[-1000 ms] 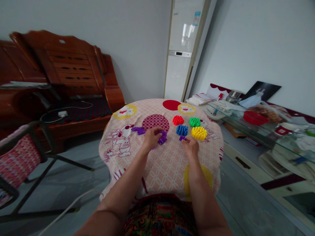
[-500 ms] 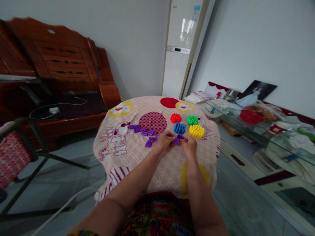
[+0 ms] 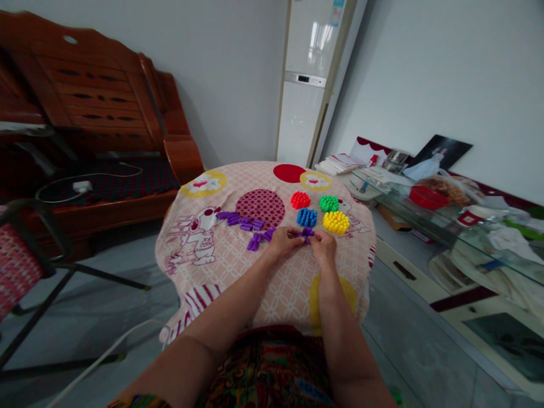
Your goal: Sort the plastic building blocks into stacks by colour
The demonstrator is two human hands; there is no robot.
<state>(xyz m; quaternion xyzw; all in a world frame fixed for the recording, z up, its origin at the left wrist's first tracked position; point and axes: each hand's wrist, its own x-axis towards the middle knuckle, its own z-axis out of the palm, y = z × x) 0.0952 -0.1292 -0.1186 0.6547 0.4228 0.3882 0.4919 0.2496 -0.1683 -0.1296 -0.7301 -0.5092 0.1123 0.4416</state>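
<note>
Small purple plastic pieces (image 3: 306, 232) are bunched between my two hands on the cloth-covered table. My left hand (image 3: 284, 242) is closed, its fingertips pinching the left side of this bunch. From the right, my right hand (image 3: 324, 247) pinches the other side with its fingers together; the fingertips partly hide the pieces. More purple pieces (image 3: 245, 224) lie loose in a spread to the left. Just beyond my hands stand upright clusters of pegs: a blue cluster (image 3: 306, 217), a yellow cluster (image 3: 336, 222), a red cluster (image 3: 300, 200) and a green cluster (image 3: 328, 203).
A patterned tablecloth (image 3: 238, 283) covers the round table. On the right runs a glass-topped cabinet (image 3: 467, 237) holding papers, a red bowl (image 3: 428, 197) and bags. A wooden bench (image 3: 93, 113) and a folding chair (image 3: 25, 266) stand left, a tall white air conditioner (image 3: 301, 113) behind.
My left hand has moved right from the loose purple pieces, bringing some over to my right hand. Both hands now meet at one purple bunch. The view has shifted slightly.
</note>
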